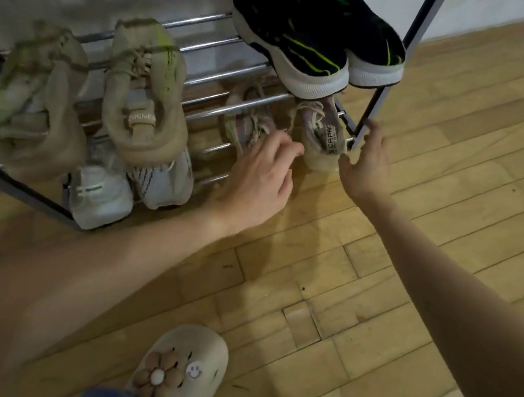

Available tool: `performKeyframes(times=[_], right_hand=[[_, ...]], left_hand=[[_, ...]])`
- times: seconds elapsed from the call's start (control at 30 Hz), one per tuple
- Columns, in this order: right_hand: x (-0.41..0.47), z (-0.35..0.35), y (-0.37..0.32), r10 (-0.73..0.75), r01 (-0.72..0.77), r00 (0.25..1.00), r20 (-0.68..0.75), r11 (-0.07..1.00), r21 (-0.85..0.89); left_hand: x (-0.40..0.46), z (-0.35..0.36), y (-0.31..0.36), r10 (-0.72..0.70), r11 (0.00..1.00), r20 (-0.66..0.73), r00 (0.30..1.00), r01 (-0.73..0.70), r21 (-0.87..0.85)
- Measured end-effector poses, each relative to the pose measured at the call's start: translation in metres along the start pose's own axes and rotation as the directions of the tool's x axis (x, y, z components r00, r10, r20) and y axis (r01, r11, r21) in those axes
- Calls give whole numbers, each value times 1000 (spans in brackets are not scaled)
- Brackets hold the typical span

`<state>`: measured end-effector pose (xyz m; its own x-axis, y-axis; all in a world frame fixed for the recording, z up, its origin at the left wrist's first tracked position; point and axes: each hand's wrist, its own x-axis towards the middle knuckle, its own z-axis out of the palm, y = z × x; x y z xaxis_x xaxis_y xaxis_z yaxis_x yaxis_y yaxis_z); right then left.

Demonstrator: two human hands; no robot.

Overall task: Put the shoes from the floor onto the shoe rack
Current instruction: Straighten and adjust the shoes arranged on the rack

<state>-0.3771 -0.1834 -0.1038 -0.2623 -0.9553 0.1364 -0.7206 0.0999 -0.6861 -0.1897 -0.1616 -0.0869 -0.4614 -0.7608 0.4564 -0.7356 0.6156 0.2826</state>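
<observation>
Bottom centre: clog (180, 370), cut off by the frame. Mid-frame: left hand (258, 177) loosely curled, touching a pale shoe (249, 120) half hidden under rack (239, 74) bars. Right hand (367, 165) spread, holding nothing, beside second shoe (321, 139).

Both hands low at shoe rack (239, 74). Left hand (260, 177) fingers curled at pinkish sneaker (249, 120) on bottom tier; right hand (367, 162) spread beside its mate (321, 139). Black sneakers (314, 35) on tier above.
</observation>
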Motion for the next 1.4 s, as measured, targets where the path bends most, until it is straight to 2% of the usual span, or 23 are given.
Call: performKeyframes(times=[0.1, 0.2, 0.27, 0.37, 0.47, 0.63, 0.77, 1.07, 1.2, 1.27, 1.4], right_hand=[[-6, 17, 7, 4, 12, 983, 183, 996, -89], [-2, 31, 0, 91, -63, 962, 257, 992, -113], [6, 39, -5, 172, -133, 956, 236, 976, -172], [22, 46, -9, 262, -212, 950, 171, 941, -264], [33, 49, -9, 282, -214, 945, 163, 914, -343], [42, 50, -2, 186, -135, 976, 115, 925, -356], [57, 43, -2, 137, -84, 983, 120, 927, -365], [65, 40, 4, 173, -127, 981, 87, 915, -382], [61, 50, 3, 209, -169, 975, 76, 918, -358], [59, 51, 2, 213, -168, 975, 70, 899, -404], [50, 44, 8, 87, -69, 996, 14, 873, -482]], left_hand=[[-9, 9, -12, -193, 980, 146, 970, 184, 75], [-3, 12, -19, -459, 888, 210, 863, 441, 130], [3, 14, -21, -593, 803, 270, 758, 583, 125], [10, 21, -26, -702, 680, 373, 607, 727, 96], [10, 27, -32, -724, 609, 440, 531, 792, 45], [9, 28, -41, -709, 578, 442, 550, 812, -82], [9, 28, -43, -722, 553, 427, 545, 825, -117], [7, 34, -44, -725, 528, 424, 543, 833, -164], [6, 34, -44, -719, 543, 395, 573, 816, -196], [6, 33, -41, -718, 550, 367, 591, 806, -220], [17, 35, -40, -721, 575, 323, 614, 789, -216]])
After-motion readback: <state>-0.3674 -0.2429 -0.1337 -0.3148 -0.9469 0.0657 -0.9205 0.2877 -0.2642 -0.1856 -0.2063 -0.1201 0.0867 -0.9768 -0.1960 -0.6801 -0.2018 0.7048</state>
